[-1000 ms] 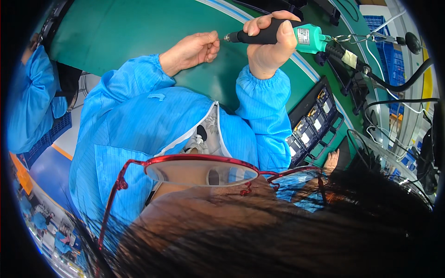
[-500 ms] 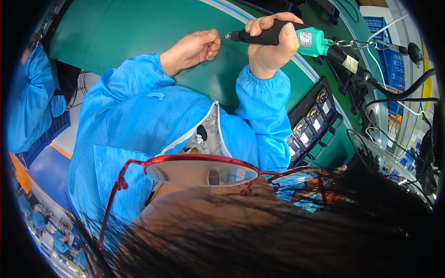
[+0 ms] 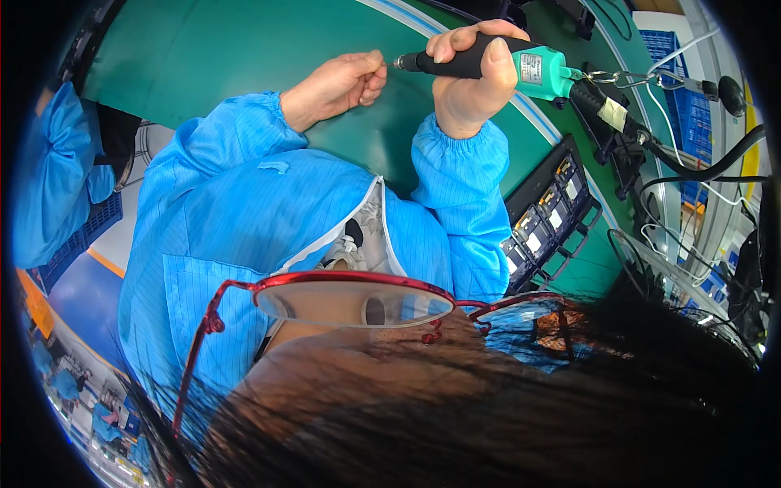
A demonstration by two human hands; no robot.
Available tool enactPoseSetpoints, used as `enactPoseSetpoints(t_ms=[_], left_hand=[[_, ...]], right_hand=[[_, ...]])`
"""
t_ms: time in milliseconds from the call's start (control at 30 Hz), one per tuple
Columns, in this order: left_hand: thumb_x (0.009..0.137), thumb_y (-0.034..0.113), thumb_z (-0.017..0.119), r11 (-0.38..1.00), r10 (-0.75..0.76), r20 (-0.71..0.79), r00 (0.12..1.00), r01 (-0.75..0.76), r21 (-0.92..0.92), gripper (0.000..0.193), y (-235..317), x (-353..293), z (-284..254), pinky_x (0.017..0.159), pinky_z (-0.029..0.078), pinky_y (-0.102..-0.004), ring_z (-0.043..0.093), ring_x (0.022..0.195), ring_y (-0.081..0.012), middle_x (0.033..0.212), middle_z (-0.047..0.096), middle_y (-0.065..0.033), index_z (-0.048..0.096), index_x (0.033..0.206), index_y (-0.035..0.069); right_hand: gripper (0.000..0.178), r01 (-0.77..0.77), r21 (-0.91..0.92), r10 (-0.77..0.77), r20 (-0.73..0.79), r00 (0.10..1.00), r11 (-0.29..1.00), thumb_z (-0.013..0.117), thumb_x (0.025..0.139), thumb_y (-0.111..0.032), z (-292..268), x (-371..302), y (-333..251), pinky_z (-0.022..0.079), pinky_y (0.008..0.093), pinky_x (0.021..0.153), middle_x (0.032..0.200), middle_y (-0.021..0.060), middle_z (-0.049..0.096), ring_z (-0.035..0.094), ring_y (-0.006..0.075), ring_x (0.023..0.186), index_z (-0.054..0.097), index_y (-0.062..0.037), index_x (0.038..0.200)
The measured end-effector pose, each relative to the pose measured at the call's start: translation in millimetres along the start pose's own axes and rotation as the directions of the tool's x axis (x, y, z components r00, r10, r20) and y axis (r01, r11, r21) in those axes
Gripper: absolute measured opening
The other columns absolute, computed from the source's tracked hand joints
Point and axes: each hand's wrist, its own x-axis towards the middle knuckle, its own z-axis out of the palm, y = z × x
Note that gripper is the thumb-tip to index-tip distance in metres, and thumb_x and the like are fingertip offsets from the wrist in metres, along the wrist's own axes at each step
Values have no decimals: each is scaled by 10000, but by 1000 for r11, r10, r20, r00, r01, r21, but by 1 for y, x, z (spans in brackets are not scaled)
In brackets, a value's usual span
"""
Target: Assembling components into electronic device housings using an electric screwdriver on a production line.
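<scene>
Several right-hand fingers [image 3: 464, 37] wrap snugly around a black-and-green screwdriver [image 3: 464, 65].

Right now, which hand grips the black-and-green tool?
The right hand, wrapped around the tool; the left hand is only at its tip, fingers curled in.

A green worktop [image 3: 203, 65] carries a black tray [image 3: 534, 185] of small parts [image 3: 534, 242].

The electric screwdriver [image 3: 468, 63] is a chunky one: black grip, teal back end with a pale label, skinny metal nose. It's lying sideways in the right hand [image 3: 470, 99], nose pointing left, tip right by the left hand [image 3: 338, 88]'s pinched fingertips.
</scene>
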Motion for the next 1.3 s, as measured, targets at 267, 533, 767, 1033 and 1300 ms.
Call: enactPoseSetpoints(t_ms=[267,533,767,1033,1300], left_hand=[[964,392,446,996,42,-14,999,-41,73,334,0,1,8,566,370,-222,413,608,-88,681,456,28,544,905,79],[986,367,393,985,-44,267,963,86,-149,379,35,-62,36,402,200,-219,245,471,-60,566,272,53,402,700,118],[909,289,540,953,274,901,337,-223,-206,288,112,-134,170,343,259,-252,393,383,-111,518,425,15,648,827,36],[917,171,500,967,243,853,463,-44,-252,236,101,-141,199,344,249,-253,383,370,-114,515,430,0,650,833,10],[933,191,471,1000,20,903,429,3,-23,269,116,-126,208,353,225,-246,364,375,-103,502,392,13,624,752,63]], right_hand=[[292,6,-39,-7,-21,1000,999,537,801,-275,-3,3,-4,449,412,534,672,102,540,522,225,537,514,-63,1002],[243,53,113,-25,-236,972,992,575,803,-292,-14,14,-30,442,323,450,606,76,516,493,178,465,524,-63,868],[244,170,-11,-167,-231,958,985,562,810,-184,-18,17,-46,445,293,464,553,66,499,491,154,442,465,1,936],[217,118,74,-89,-315,945,990,595,735,-154,-10,23,-63,428,301,397,543,88,495,476,161,394,460,4,796],[208,112,41,-93,-323,942,993,591,713,-171,-8,23,-64,423,298,380,519,78,491,481,155,385,484,5,689]])
